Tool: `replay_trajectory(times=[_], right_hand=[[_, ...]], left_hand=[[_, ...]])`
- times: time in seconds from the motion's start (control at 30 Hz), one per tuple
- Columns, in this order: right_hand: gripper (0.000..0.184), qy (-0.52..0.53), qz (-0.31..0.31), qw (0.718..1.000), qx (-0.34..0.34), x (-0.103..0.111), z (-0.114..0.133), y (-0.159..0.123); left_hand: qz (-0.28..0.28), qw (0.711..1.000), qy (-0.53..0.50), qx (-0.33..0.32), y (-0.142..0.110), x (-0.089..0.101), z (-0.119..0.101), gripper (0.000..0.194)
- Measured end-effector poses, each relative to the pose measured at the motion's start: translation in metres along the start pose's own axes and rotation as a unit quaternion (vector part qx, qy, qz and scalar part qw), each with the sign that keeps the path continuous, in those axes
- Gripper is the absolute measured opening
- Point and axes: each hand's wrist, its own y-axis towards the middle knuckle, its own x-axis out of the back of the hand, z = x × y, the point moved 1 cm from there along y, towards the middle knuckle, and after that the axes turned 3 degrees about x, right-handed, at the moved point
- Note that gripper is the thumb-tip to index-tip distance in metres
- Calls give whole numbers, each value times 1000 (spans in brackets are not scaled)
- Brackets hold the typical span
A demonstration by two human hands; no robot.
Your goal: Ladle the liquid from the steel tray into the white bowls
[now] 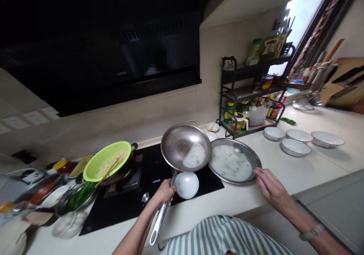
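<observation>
My left grip point(167, 191) is wrapped firmly round the handle of one wok point(178, 145), tilted over the stove point(116, 211) with milky liquid point(196, 157) pooled inside. My right arm reaches outward, its grip point(267, 183) at the edge of one tray point(256, 155); whether it closes on rim or ladle point(238, 147), I cannot tell. Four bowls point(295, 147) stand on the counter point(309, 171).

The left hand point(165, 191) is clenched, the right hand point(269, 186) outstretched.
</observation>
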Motion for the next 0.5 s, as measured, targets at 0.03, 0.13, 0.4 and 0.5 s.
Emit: replay_trajectory(times=[0.03,0.13,0.4,0.5], right_hand=[[20,15,-25,999,-40,-1,2,3],[17,72,-106,977,-171,-6,11,18],[19,209,-20,962,-177,-68,40,69],[20,211,25,966,-147,-98,37,72]], left_hand=[[1,1000,-1,0,-1,0,-1,12],[1,1000,10,-1,-2,1,-3,11],[2,1000,22,-3,0,1,-3,11],[-1,1000,28,-2,0,0,-2,10]])
